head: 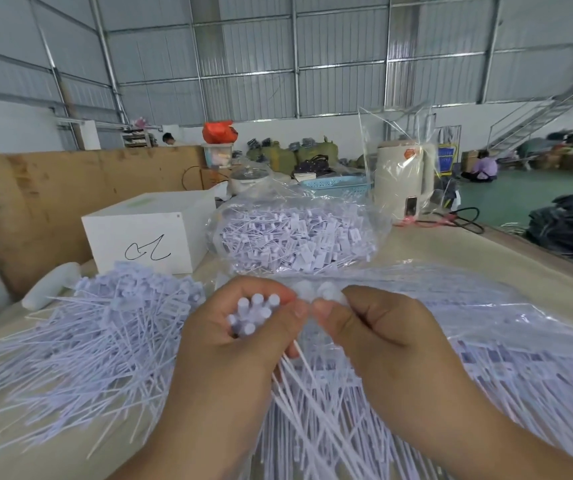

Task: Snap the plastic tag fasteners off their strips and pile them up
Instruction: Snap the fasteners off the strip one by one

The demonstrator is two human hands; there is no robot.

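Fingers [243, 306] of the left hand [229, 341] are curling round a bundle of fasteners [254, 315], whose white cylindrical heads are poking up out of the fist while the thin tails are fanning down and toward the camera below the palm. Just beside it, the right hand [378, 337] is pinching a white fastener head [328, 292] between thumb and forefinger, and the two thumbs are nearly touching each other. Both hands are hovering above a table [451, 251]. On the table to the left, a loose pile of separated fasteners [80, 341] is spreading out, tails pointing every way. Under and to the right of the hands, a flat plastic bag of fastener strips [486, 334] is lying, its contents blurred. Behind the hands, a clear bag stuffed with fasteners [295, 237] is sitting, with a white box [146, 233] bearing a black scribble to its left. Further back, a cream kettle [404, 178] wrapped in clear plastic is standing near the table's far edge, and a light blue basket [333, 183] is lying just left of it
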